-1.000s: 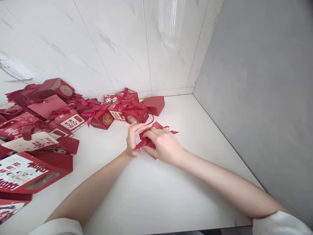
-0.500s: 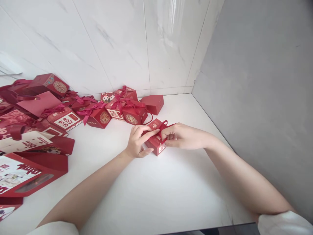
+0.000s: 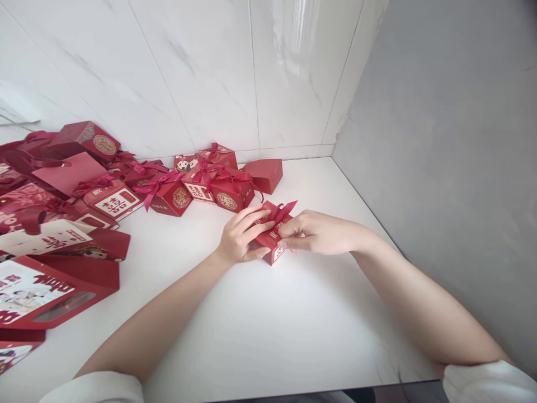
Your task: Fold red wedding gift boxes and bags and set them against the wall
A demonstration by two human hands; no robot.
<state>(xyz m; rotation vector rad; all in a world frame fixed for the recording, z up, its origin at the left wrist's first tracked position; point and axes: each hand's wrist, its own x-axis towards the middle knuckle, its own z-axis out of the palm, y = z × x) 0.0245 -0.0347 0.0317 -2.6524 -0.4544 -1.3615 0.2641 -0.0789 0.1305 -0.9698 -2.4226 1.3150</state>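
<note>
A small red gift box [image 3: 267, 251] with pale lettering lies on the white table in front of me. Across its top runs a dark red ribbon [image 3: 282, 213], one end sticking up to the right. My left hand [image 3: 242, 237] grips the box from its left side, thumb at the near edge and fingertips over the top by the ribbon. At the right side of the box my right hand [image 3: 315, 232] is curled closed, its fingers pinching the ribbon; the exact grip is partly hidden by the hand.
Several ribbon-tied red boxes [image 3: 170, 197] stand along the tiled wall [image 3: 218, 73]. A plain red box [image 3: 263, 175] lies at their right end. Larger red boxes [image 3: 97, 275] with handles crowd the left side. A grey wall [image 3: 453, 140] borders the table [image 3: 268, 330] on the right.
The ribbon loop on top has changed to an end pointing up and right. My left fingers have spread further over the box, and my right hand stays at its right side.
</note>
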